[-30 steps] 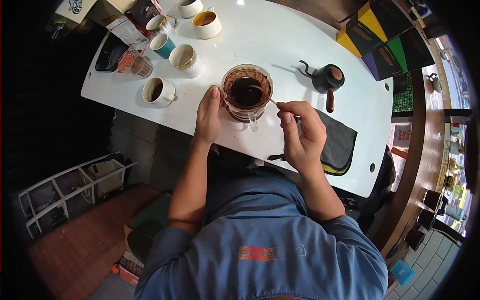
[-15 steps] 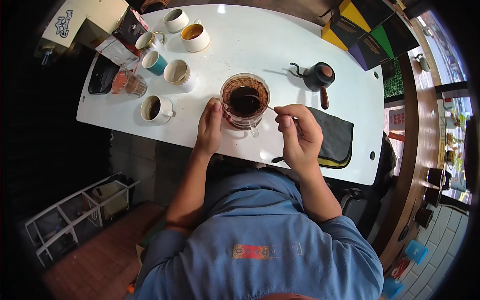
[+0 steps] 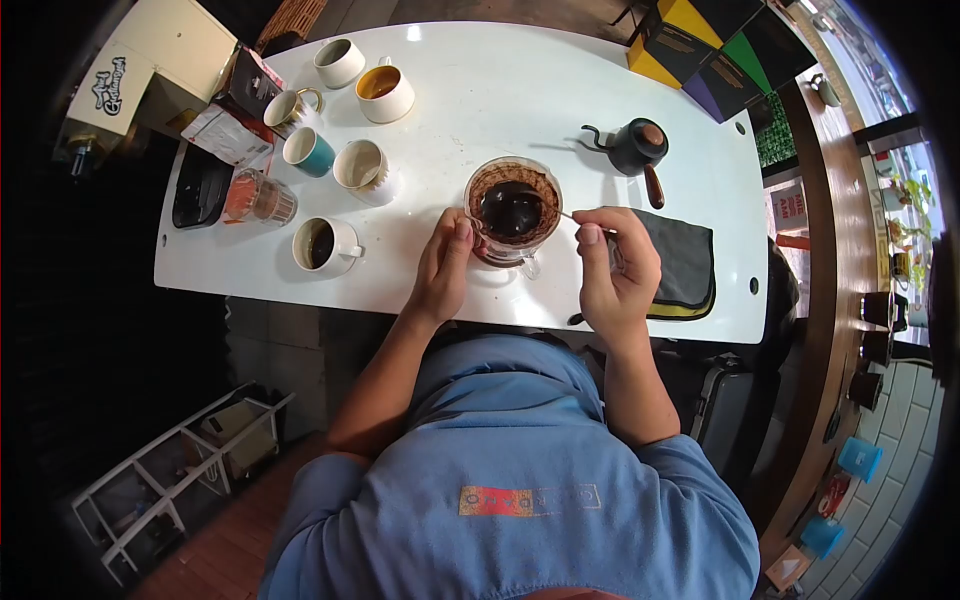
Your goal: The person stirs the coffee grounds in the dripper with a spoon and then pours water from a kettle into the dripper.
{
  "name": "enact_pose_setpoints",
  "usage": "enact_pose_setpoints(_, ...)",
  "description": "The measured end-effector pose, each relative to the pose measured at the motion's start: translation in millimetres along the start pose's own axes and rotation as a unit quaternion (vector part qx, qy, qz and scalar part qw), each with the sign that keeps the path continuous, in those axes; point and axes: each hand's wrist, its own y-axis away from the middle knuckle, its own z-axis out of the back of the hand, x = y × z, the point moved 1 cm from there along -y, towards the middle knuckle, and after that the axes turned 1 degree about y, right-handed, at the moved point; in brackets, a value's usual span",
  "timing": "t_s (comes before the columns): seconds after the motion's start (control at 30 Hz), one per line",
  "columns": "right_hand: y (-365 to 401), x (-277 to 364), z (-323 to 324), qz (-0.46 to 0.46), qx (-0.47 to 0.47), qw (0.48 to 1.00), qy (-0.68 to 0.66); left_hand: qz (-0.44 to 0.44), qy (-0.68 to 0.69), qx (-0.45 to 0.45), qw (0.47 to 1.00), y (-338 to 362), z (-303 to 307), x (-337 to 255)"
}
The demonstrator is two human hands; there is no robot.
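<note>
Clear round coffee dripper (image 3: 489, 184), with wet brown coffee bits stuck round its inside wall, is on the shiny white desk (image 3: 480, 112), close to the near edge and about halfway along. Dark, shiny coffee (image 3: 512, 210) fills its middle. The right hand (image 3: 622, 268) pinches a thin metal spoon (image 3: 564, 215) by the handle, and the spoon reaches over the rim into the coffee. The left hand (image 3: 442, 268) touches the dripper's left side. I can't tell if that grip is closed tight.

If the spoon bumps the wall hard, coffee could splash out. If it pokes too deep, it could tear a paper filter, if there is one. If the left hand slips or pulls, the dripper could tip toward the near edge and spill.

The spoon's tip is hidden in the dark coffee. Some left fingers are hidden too. The clear part under the dripper is mostly covered, so I can't see how the two fit together.
</note>
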Motion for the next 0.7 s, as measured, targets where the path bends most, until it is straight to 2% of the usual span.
enact_pose_setpoints(0.1,-0.6,-0.7,-1.7,0.003,-0.030,1.000,0.005,-0.009,0.009,0.015,1.000,-0.3,1.6,2.4)
enact_pose_setpoints(0.17,-2.7,-0.3,-3.8,0.027,-0.009,0.999,0.043,-0.006,0.020,0.018,1.000,-0.7,2.4,6.6)
enact_pose_setpoints(0.3,1.8,-2.5,-10.0,0.016,0.015,0.998,0.064,0.000,0.030,0.019,0.999,-0.7,3.2,5.6)
enact_pose_setpoints(0.37,8.0,-5.9,-14.7,-0.045,-0.019,0.999,0.025,0.005,0.034,0.019,0.999,-0.7,2.0,4.5)
enact_pose_setpoints(0.4,10.7,-6.9,-17.1,-0.046,-0.019,0.998,0.026,0.009,0.038,0.015,0.999,-0.5,1.4,4.5)
enact_pose_setpoints(0.47,15.4,-9.4,-20.5,-0.121,-0.058,0.988,-0.079,0.009,0.034,0.016,0.999,-0.6,3.0,5.6)
enact_pose_setpoints(0.5,16.6,-8.4,-21.3,-0.123,-0.057,0.988,-0.078,0.006,0.030,0.015,0.999,-0.8,3.5,6.1)
enact_pose_setpoints(0.57,18.0,-6.7,-21.6,-0.166,-0.079,0.968,-0.172,0.007,0.027,0.011,1.000,-0.4,2.5,4.9)
enact_pose_setpoints(0.7,17.9,-7.1,-13.9,-0.178,-0.072,0.964,-0.183,0.003,-0.009,0.002,1.000,0.4,1.3,-1.7)
